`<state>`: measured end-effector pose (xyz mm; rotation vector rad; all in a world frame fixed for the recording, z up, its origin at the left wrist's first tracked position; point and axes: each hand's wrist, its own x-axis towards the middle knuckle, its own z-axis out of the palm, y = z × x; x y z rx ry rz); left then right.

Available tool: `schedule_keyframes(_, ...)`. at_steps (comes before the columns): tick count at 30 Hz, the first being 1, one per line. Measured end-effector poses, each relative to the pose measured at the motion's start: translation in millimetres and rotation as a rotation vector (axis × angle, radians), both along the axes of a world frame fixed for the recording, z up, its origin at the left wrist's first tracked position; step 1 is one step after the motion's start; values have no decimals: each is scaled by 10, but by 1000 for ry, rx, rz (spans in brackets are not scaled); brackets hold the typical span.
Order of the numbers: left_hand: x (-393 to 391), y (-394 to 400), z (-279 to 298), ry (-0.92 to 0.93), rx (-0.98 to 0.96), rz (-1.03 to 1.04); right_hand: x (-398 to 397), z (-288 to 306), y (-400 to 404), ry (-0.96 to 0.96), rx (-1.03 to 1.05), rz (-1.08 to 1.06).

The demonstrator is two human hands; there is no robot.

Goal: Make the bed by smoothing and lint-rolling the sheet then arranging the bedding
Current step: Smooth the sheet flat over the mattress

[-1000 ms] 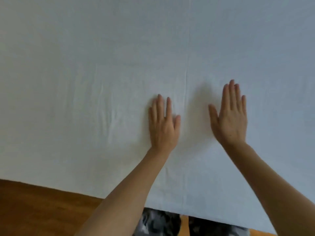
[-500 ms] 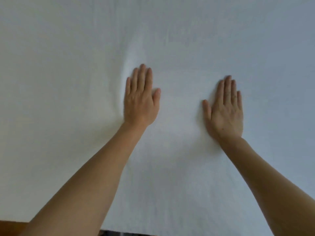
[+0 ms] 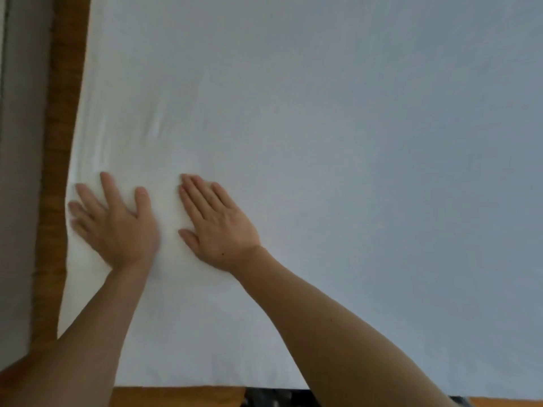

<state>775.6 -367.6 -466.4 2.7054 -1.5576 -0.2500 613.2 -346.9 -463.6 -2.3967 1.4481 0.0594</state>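
A white sheet point(image 3: 338, 127) covers the bed and fills most of the head view. My left hand point(image 3: 114, 221) lies flat on it with fingers spread, right at the sheet's left edge. A short gap to the right, my right hand point(image 3: 217, 224) presses flat on the sheet, its fingers together and angled to the upper left. Faint lengthwise creases run up the sheet above my left hand. No lint roller, pillow or blanket shows.
A brown wooden strip point(image 3: 63, 142) borders the bed's left side, with a grey surface point(image 3: 20, 171) beyond it. Wooden floor point(image 3: 176, 396) and a dark patterned garment point(image 3: 276, 398) show along the bottom edge.
Both hands have slid left across the sheet, from near its middle to its left edge. The view has swung left, so the bed's left border now shows.
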Motion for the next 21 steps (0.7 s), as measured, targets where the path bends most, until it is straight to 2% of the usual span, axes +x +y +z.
schedule_keyframes(3,-26,5,66,28,30,156,-65,104,141,-28,40,159)
schedule_keyframes(5,-168,25,121,38,24,145,-396,197,106,-144,-2,105)
schedule_keyframes(7,-548,69,189,51,-15,-25,-983,273,47,-302,-105,-146)
schedule_keyframes(8,-832,113,208,79,-32,-141,-1365,284,45,-304,-153,-264)
schedule_keyframes(12,-2277,389,210,185,-109,-623,-3077,280,288,-106,-186,-579)
schedule_keyframes(15,-3178,725,259,292,-97,-908,-3960,391,752,26,-142,-810)
schedule_keyframes(18,-3490,1066,260,333,-10,-1083,-4127,433,1216,55,-29,-945)
schedule_keyframes(21,-2978,1290,124,257,47,-1093,-3526,232,1565,50,46,-922)
